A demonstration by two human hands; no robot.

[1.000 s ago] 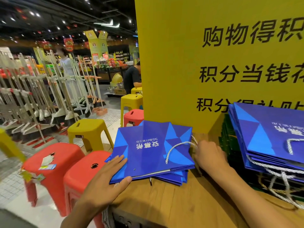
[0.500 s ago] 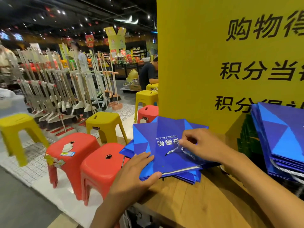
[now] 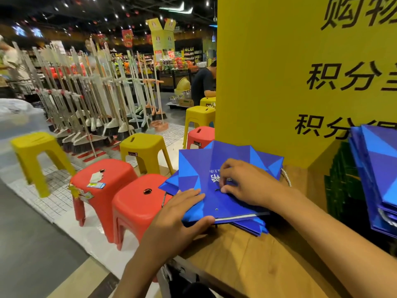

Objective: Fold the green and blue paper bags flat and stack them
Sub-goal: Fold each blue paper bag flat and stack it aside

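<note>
Top blue bag point(image 3: 194, 175): already flat, lying on a small pile of blue bags point(image 3: 251, 226) at the left end of the wooden desk point(image 3: 247, 267), just in front of the yellow board point(image 3: 257, 93)
Pile under it: fanned out, corners poking out left and near-right, and its left side looks to overhang the desk above the red stools point(image 3: 137, 203)
Left hand point(image 3: 182, 214): fingers straight and flat on the near-left corner, thumb along the near edge, pressing rather than grabbing I'd say
Right hand point(image 3: 242, 181): on the middle of the bag face, fingers curled down with the tips bunched by the white lettering point(image 3: 213, 178); might be pinching something small, honestly can't tell if it holds anything
Which way it lies: mouth edge with the eyelet point(image 3: 216, 209) faces me, long side runs away toward the board, skewed a bit left; both hands are on it, left nearer the mouth, right further in
Rope handle point(image 3: 286, 179): white cord sticking out at the far-right side, touching neither hand
Other piles: bigger blue pile point(image 3: 378, 168) off to the right, well apart, green bags point(image 3: 343, 183) tucked beside it by the board; right hand is nearer those
Next, my guess: square the top bag to the ones below by sliding it along that long side, left hand acting as the stop
</note>
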